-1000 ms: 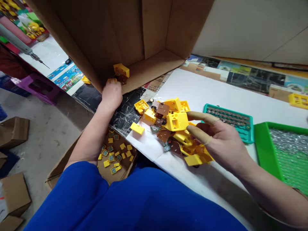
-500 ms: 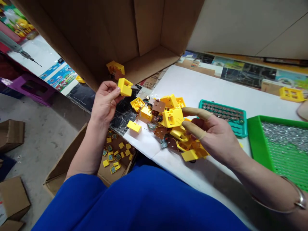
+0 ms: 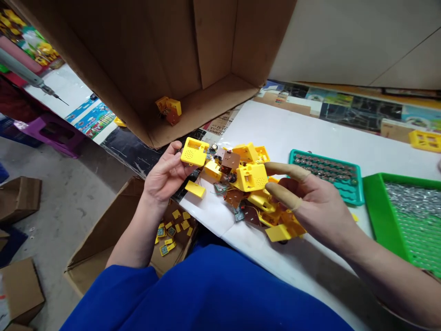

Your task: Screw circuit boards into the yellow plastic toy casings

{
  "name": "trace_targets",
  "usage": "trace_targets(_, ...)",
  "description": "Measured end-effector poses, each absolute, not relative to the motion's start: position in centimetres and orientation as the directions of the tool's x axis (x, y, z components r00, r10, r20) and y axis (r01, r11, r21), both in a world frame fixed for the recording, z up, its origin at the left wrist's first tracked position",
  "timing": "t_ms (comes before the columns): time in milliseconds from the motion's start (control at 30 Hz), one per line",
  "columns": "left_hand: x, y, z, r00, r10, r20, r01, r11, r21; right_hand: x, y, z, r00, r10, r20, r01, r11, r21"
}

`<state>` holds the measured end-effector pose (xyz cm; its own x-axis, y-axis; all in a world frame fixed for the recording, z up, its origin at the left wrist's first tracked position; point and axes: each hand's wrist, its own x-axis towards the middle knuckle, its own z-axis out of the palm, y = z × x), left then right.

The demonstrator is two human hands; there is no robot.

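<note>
My left hand (image 3: pixel 168 177) pinches a yellow plastic casing (image 3: pixel 194 152) between thumb and fingers; its face has a recess and a patch of small holes. My right hand (image 3: pixel 306 193), with pale covers on thumb and forefinger, grips a similar yellow casing (image 3: pixel 253 177) by its right edge. Metal contacts show inside this casing's recess. Beneath and around both lies a heap of yellow casings, brown boards (image 3: pixel 234 199), thin wires and small round black parts. A yellow block-like piece (image 3: pixel 195 189) rests at the heap's left edge, below my left hand.
A large open carton (image 3: pixel 213 96) stands behind the heap with yellow and brown parts (image 3: pixel 168 110) inside. On the right are a teal tray (image 3: pixel 358 184) of round metal pieces and a green tray (image 3: pixel 375 207) of small silvery parts. Below left, a box (image 3: pixel 89 243) holds yellow pieces.
My left hand has come down and right to the heap's left end. The casing in it now shows its holed face. My right hand keeps its grip; the view has shifted slightly.
</note>
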<state>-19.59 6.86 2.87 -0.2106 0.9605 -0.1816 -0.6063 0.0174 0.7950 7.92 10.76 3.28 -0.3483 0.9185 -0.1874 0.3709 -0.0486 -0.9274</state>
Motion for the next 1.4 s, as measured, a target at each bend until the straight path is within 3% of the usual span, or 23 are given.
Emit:
trace_targets(367, -19.1, 5.9, 1.3, -0.14, 0.989, -0.052, -0.437, -0.015, 0.899, 8.0, 10.7, 3.4, -0.345, 0.923, -0.17, 0.388, -0.025, -0.921)
trace_targets(733, -17.9, 5.6, 1.4, -0.266, 0.94, 0.214, -0.356, -0.302, 0.885, 8.2, 10.7, 3.1, -0.338, 0.907, -0.251, 0.408, -0.099, -0.908)
trace_targets(967, -17.7, 5.8, 0.4, -0.369, 0.834, 0.411, -0.046, -0.458, 0.888, 8.1, 10.6, 3.4, -0.318, 0.919, -0.234, 0.408, -0.09, -0.908)
trace_targets(1267, -18.8, 6.6, 0.9, -0.439, 0.812, 0.386, 0.139, -0.363, 0.921, 8.1, 10.7, 3.2, -0.34, 0.921, -0.193, 0.411, -0.039, -0.911)
trace_targets(1400, -22.6, 11.0, 1.6, -0.411, 0.785, 0.464, 0.509, -0.225, 0.831, 8.1, 10.7, 3.1, -0.344, 0.917, -0.202, 0.409, -0.047, -0.912)
